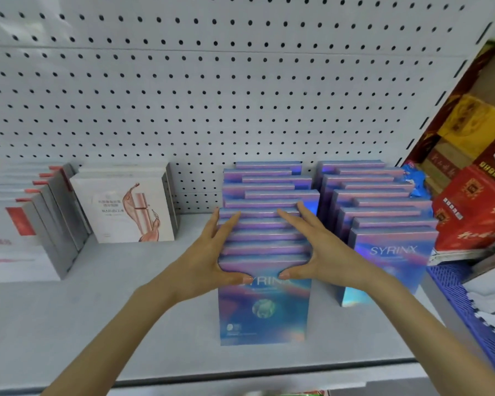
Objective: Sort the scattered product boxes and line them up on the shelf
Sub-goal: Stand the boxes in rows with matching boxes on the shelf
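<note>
Your L hand [212, 252] & R hand [320, 252] are both on the mid row of SYRINX boxes [265, 310]. Your fingers lie flat & straight on the box tops, one hand at each side, w/ thumbs pushing on the front box face. The row stands up on the white shelf [126, 310], front to back. A 2nd SYRINX row [383, 212] stands just beside it on the right, not touched. White boxes w/ a pink picture [126, 207] stand well off to the left. Red boxes [475, 207] sit far right.
</note>
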Tool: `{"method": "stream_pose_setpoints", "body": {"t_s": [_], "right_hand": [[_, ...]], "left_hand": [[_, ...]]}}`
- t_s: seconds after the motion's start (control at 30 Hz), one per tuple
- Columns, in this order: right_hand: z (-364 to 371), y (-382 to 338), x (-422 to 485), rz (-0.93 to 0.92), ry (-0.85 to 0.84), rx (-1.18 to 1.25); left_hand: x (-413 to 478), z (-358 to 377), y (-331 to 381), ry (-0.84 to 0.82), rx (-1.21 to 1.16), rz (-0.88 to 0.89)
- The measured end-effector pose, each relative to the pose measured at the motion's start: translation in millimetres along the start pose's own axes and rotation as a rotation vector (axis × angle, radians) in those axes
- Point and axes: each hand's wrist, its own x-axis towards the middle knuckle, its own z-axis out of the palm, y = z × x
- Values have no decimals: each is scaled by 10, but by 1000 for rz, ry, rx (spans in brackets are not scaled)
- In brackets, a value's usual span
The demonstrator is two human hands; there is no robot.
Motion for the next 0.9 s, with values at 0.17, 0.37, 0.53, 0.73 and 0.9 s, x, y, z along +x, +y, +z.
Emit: {"method": "stream_pose_setpoints", "body": {"t_s": [0.17, 0.37, 0.53, 0.73, 0.9], "right_hand": [[81, 42, -32, 49, 149, 221], [-253, -47, 403, 130, 254, 199], [-465, -53, 880, 287, 194, 244], [-486, -34, 1049, 314, 178, 354], [-347, -78, 1133, 317, 125, 380]], "left_hand": [[-21, 24, 48, 78, -422, -91], [403, -222, 77, 166, -293, -178], [848, -363, 67, 120, -214, -232], [1021, -323, -78, 45, -102, -197], [1084, -319, -118, 7, -81, -220]]}}
